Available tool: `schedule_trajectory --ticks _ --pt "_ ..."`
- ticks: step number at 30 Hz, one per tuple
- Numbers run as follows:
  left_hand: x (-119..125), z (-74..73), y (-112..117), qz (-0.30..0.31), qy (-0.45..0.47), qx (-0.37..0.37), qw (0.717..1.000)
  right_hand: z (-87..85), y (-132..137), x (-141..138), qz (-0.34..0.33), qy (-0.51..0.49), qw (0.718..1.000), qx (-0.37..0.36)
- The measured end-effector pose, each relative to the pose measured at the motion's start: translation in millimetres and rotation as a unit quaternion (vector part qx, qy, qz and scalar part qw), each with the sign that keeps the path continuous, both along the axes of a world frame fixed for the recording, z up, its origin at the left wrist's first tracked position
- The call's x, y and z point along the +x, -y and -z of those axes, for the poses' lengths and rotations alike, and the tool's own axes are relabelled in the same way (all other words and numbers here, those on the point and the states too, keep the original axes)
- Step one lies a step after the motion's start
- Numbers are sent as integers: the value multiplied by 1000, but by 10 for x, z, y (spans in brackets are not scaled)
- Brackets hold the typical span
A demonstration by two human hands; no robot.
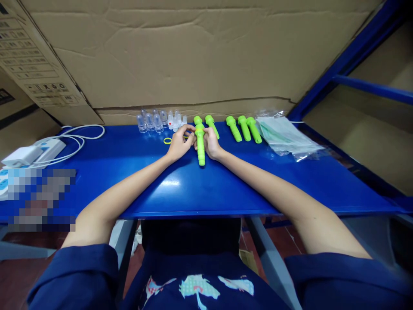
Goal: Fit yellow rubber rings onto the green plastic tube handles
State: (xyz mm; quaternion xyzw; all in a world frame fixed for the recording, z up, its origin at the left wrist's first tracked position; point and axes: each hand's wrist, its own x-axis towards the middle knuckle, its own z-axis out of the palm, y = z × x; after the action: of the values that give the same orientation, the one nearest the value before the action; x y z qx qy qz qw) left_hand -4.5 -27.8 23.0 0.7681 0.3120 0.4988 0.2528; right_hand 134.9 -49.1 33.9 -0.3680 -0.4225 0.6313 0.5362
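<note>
Between my hands, above the blue table, is a lime-green, flashlight-shaped piece (200, 148) with a ribbed handle pointing towards me. My left hand (181, 144) has its fingers closed at the collar from the left. On the other side, my right hand (212, 144) grips the same collar, thumb and fingers bent round it. A green head (197, 120) shows just behind; whether it belongs to the held piece I cannot tell. A yellow-green ring (167, 141) lies left of my left hand. Another similar green piece (210, 122) lies just beyond my right hand.
Several clear plastic domed pieces (149, 122) stand at the back. To the right lie more green flashlight-shaped pieces (244, 128) and a clear plastic bag (287, 135). A white power strip (48, 150) with cables sits left on the blue table (193, 193). Cardboard (193, 56) walls the back.
</note>
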Motion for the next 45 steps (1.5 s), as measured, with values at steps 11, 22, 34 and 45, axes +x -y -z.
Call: schedule_trajectory --ticks 11,22,34,45 --pt "4 26 -40 5 10 1 1000 -22 17 -6 14 18 1000 -10" --pt "11 48 -63 27 18 15 999 37 6 12 14 71 996 48" --pt "19 39 -50 16 2 -9 1000 16 -7 15 -7 23 1000 18" --pt "-11 50 -71 2 -31 18 999 48 -14 39 -36 30 998 40"
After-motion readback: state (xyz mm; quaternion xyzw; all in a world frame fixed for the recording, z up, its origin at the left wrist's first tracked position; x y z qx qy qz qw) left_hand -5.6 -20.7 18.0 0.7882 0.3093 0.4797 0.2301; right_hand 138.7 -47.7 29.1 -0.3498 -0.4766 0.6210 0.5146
